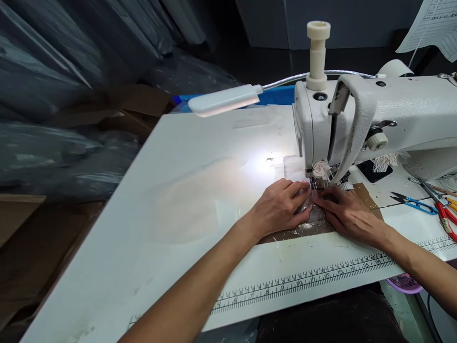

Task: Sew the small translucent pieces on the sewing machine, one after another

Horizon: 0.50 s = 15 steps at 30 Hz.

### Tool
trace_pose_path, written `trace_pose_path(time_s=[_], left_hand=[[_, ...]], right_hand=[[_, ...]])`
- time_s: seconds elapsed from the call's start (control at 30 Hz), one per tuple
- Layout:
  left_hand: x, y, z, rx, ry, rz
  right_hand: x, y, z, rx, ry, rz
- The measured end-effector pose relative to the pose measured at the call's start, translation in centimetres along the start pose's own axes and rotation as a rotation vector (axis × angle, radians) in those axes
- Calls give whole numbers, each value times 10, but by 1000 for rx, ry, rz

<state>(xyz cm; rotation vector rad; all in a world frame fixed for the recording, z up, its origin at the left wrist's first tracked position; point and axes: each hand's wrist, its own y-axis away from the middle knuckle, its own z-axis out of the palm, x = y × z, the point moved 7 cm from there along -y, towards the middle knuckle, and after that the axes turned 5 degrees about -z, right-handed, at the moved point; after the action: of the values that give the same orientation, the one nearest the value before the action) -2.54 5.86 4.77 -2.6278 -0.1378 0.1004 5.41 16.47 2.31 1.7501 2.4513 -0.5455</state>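
A strip of thin, sheer pale fabric (pixel 316 214) lies under the presser foot (pixel 319 184) of a white sewing machine (pixel 310 124). My left hand (pixel 283 207) holds the fabric down just left of the needle area, its fingers bent and the thumb nearer me. From the right, my right hand (pixel 348 214) pinches the fabric's edge close to the foot. Fingers partly hide the fabric and the needle. Behind the foot, more pale fabric (pixel 294 166) spreads out on the table. A ruffled pale pink piece (pixel 321 168) sits at the machine head, above the foot.
Brown sheet (pixel 282 237) covers the bed beneath my hands. Blue thread snips (pixel 416 204) and red-handled scissors (pixel 444 214) lie right. A lamp (pixel 224 100) reaches over the white table (pixel 143 228). A printed ruler (pixel 303 282) follows the front edge. Plastic-wrapped bundles (pixel 64 157) stand left.
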Motion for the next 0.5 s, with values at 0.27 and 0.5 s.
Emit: trace_pose_path(time_s=[0.27, 0.5], left_hand=[[-4, -3, 3, 13, -79, -57], [-6, -4, 8, -1, -110, -105]], right_hand=[[7, -1, 4, 32, -22, 29], [14, -3, -1, 110, -150, 24]])
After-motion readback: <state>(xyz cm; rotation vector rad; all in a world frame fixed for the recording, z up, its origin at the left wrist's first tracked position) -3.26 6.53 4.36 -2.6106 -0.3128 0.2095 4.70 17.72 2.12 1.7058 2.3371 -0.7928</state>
